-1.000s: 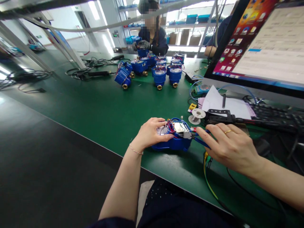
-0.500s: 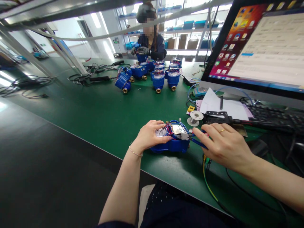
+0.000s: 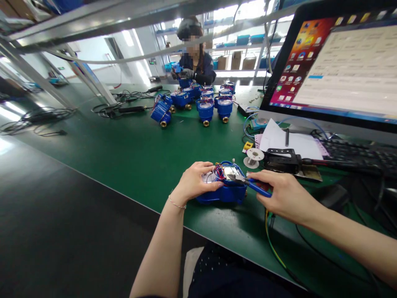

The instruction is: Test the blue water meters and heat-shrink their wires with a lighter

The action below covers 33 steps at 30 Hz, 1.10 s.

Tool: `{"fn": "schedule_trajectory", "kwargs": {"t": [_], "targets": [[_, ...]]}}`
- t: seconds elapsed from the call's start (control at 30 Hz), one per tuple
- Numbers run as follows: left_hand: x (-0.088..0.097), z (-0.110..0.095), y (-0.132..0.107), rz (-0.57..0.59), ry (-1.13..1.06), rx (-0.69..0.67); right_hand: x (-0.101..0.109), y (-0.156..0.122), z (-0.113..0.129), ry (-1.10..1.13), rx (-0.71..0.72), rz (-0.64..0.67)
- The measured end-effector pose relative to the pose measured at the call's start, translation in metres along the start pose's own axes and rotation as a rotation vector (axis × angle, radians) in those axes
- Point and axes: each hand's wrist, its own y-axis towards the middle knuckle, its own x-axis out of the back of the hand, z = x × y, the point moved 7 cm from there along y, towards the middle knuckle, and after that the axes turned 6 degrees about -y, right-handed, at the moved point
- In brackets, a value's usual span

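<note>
A blue water meter [image 3: 221, 195] lies on the green table in front of me, its top uncovered to show a circuit board and red and blue wires. My left hand [image 3: 197, 182] grips the meter's left end, thumb along the near side and fingers over the far side. In my right hand [image 3: 283, 190] is a pair of blue-handled cutting pliers [image 3: 259, 190]. Their metal jaws rest at or just above the board's right part; contact cannot be made out. Several more blue water meters [image 3: 205, 111] with brass fittings stand farther back.
Right of the meter are a wire spool [image 3: 254, 155], a black holder [image 3: 281, 160], paper [image 3: 274, 136], a keyboard [image 3: 350, 145] and a monitor [image 3: 335, 66]. Black cables [image 3: 124, 105] lie at the left back. Across the table, a gloved person [image 3: 195, 62] handles a blue part.
My right hand has turned and its fingers have closed in on the pliers' handles. The plier jaws have shifted slightly left over the board. My left hand stays on the water meter.
</note>
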Motion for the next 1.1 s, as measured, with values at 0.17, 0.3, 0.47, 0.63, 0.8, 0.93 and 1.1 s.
{"fn": "schedule_trajectory", "kwargs": {"t": [0.17,0.3,0.47,0.63,0.8,0.93,1.1], "targets": [[0.001,0.000,0.000,-0.003,-0.005,0.015,0.015,0.000,0.007,-0.182,0.093,-0.106],[0.001,0.000,0.000,-0.006,-0.009,0.021,0.012,-0.004,0.012,-0.400,0.207,-0.103],[0.001,0.000,0.000,-0.005,-0.009,0.019,0.009,-0.004,0.015,-0.478,0.234,-0.091],[0.000,0.000,0.000,-0.006,-0.007,0.019,0.006,-0.002,0.018,-0.488,0.268,-0.079],[0.000,0.001,-0.001,-0.008,-0.003,0.031,0.005,-0.003,0.008,-0.212,0.168,-0.144],[0.001,0.001,0.000,-0.007,-0.009,0.033,0.006,-0.004,-0.002,0.100,-0.008,-0.121],[0.000,0.001,0.001,0.018,0.007,0.028,-0.003,-0.021,0.041,-0.020,0.142,-0.025]]}}
